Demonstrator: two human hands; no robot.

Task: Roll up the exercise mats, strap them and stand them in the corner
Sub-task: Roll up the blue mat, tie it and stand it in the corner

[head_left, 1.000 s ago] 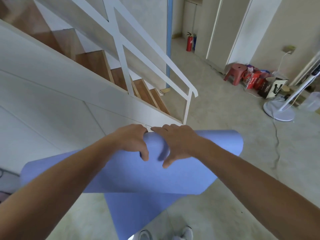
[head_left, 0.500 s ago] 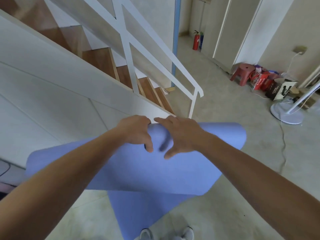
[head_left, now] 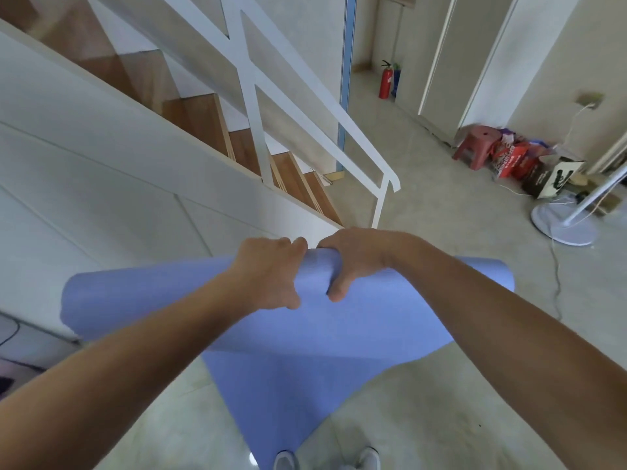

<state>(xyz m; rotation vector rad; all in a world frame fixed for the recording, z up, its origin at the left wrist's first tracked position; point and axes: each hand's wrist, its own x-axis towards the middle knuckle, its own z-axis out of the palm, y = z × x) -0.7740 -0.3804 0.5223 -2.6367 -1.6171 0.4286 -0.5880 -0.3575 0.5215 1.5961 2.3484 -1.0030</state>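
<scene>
Item: our left hand and right hand, side by side, fingers curled over the far edge of the blue mat, thumbs pressed on its near face. Mat: partly rolled, held in the air, loose end hanging toward our shoes. Left: staircase. Far right: red stool, fan base.

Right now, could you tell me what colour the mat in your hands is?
The mat is plain periwinkle blue, seen in the head view.
</scene>
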